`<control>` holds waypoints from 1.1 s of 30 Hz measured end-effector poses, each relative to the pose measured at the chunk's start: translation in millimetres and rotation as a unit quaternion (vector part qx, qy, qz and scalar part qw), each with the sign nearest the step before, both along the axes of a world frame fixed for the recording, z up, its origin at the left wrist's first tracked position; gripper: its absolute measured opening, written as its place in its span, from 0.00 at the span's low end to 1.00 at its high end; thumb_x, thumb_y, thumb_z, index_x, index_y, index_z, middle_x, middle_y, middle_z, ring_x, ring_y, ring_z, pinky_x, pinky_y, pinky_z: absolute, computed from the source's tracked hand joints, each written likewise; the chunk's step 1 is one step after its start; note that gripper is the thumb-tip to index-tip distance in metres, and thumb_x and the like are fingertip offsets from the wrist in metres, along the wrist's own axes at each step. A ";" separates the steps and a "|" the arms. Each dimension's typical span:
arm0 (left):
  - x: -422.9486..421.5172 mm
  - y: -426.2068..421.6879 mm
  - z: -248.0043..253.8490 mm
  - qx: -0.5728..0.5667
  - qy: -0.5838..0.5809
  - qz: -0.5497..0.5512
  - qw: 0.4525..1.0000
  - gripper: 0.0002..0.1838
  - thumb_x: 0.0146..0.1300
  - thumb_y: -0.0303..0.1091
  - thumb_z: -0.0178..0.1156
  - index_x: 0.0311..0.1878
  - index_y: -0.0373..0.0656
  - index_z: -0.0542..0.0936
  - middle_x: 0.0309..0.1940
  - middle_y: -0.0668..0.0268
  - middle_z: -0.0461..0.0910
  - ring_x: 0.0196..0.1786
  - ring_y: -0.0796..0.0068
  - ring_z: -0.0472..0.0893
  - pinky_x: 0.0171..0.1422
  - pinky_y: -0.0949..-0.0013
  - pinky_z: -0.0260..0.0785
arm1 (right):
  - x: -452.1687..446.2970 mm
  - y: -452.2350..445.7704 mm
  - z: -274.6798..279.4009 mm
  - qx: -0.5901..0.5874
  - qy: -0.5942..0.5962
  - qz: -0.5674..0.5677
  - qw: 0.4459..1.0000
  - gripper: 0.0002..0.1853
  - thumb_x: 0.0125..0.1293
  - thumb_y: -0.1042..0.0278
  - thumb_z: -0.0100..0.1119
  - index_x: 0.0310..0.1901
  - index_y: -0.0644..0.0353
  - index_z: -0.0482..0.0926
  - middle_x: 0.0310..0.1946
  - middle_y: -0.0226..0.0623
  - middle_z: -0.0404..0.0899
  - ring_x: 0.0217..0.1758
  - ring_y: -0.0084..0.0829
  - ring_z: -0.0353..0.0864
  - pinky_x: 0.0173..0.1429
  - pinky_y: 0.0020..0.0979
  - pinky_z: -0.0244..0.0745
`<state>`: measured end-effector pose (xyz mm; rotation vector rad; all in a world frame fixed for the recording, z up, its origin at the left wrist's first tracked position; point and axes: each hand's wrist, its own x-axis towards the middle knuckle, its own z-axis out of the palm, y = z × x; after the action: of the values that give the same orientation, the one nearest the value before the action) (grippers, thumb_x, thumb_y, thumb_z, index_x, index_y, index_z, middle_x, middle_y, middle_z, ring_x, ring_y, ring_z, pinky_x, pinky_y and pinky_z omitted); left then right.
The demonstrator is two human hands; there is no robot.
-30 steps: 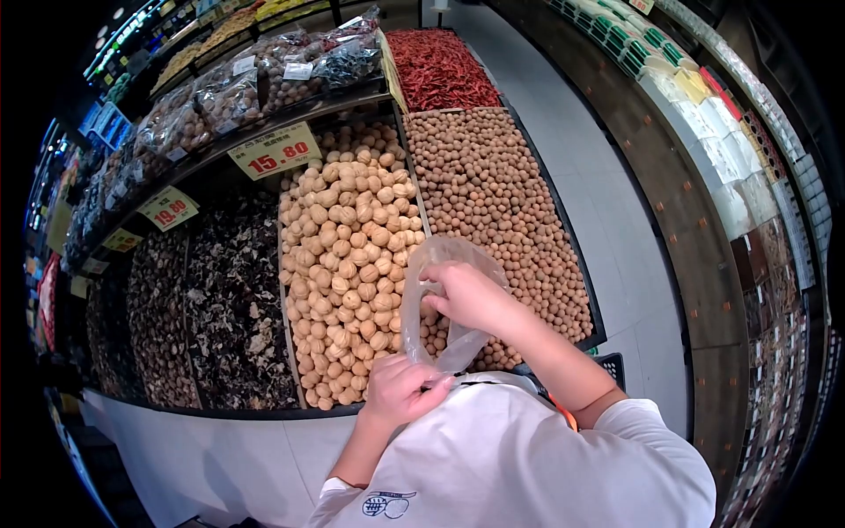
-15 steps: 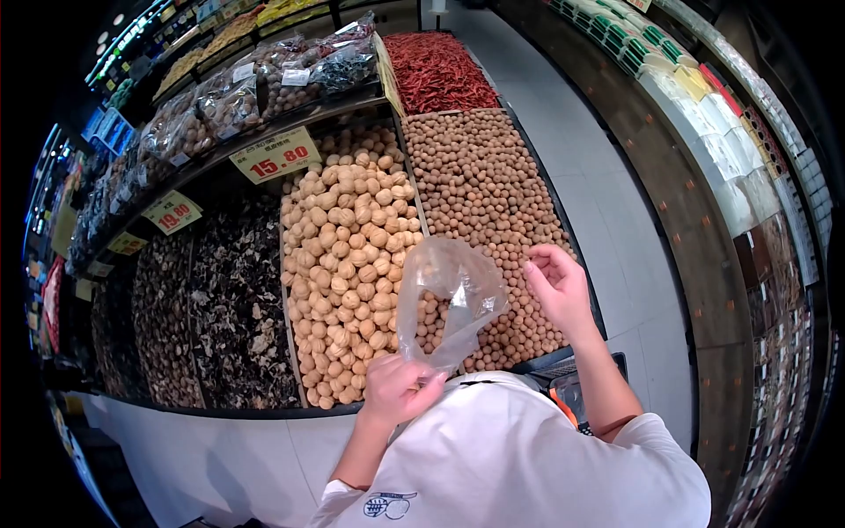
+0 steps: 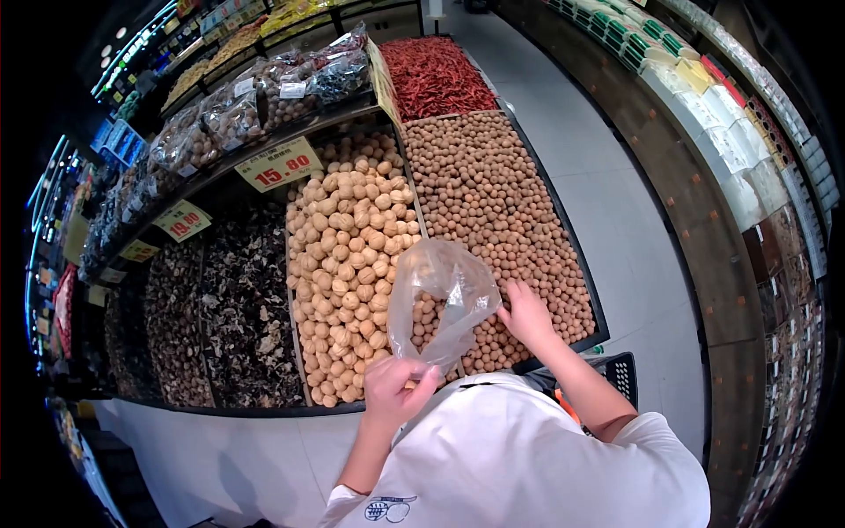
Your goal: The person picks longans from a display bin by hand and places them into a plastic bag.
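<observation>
A clear plastic bag hangs open-mouthed over the bins, gripped at its lower edge by my left hand. Through its mouth, round brown dried fruits, which look like longans, are visible. My right hand is down at the surface of the brown longans, just right of the bag, with fingers and thumb apart. Whether any fruit lies under the fingers is hidden. Left of the longans, a bin of pale walnuts reaches up beside the bag.
Dark dried fungus fills a bin at left, and dried red chilies lie at the far end. Above hang price signs on a shelf of bagged goods. A black basket is by my right side.
My right hand has moved down and left onto the longans beside the bag. My left hand still grips the bag, nearly in the same place.
</observation>
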<state>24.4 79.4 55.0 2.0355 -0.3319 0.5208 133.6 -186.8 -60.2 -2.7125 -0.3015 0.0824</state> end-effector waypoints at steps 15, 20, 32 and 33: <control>-10.5 -21.0 10.1 0.036 0.024 0.029 0.999 0.07 0.56 0.26 0.72 0.26 0.43 0.83 0.20 0.67 0.82 0.20 0.71 0.80 0.26 0.71 0.68 | 32.2 6.0 -51.5 0.017 0.026 0.064 0.997 0.14 0.68 0.64 0.61 0.49 0.61 0.71 0.42 0.54 0.80 0.40 0.54 0.85 0.45 0.51 0.81; -13.4 -24.9 8.7 0.044 0.027 0.035 0.998 0.07 0.56 0.26 0.72 0.26 0.43 0.82 0.21 0.67 0.83 0.20 0.71 0.80 0.26 0.71 0.68 | 37.4 -12.5 -19.7 0.354 0.067 -0.078 0.930 0.11 0.72 0.64 0.62 0.44 0.64 0.75 0.23 0.33 0.76 0.26 0.29 0.79 0.30 0.31 0.72; -14.6 -39.9 12.0 0.071 0.026 0.081 0.994 0.07 0.55 0.26 0.73 0.27 0.43 0.82 0.20 0.66 0.82 0.19 0.70 0.80 0.26 0.70 0.69 | 32.6 -60.7 105.6 0.691 0.427 -0.075 0.578 0.10 0.81 0.61 0.49 0.44 0.58 0.74 0.29 0.29 0.74 0.17 0.14 0.63 0.17 0.16 0.53; -14.6 -40.5 9.7 0.072 0.027 0.083 0.994 0.07 0.55 0.26 0.73 0.27 0.43 0.82 0.20 0.66 0.82 0.19 0.70 0.80 0.26 0.70 0.69 | 31.5 -54.9 124.4 0.660 0.439 -0.004 0.610 0.10 0.81 0.62 0.49 0.43 0.58 0.74 0.27 0.28 0.73 0.17 0.14 0.63 0.18 0.16 0.53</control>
<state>9.8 39.0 64.7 2.2264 -0.1718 0.5551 165.1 -241.7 64.2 -0.9510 0.0177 0.7951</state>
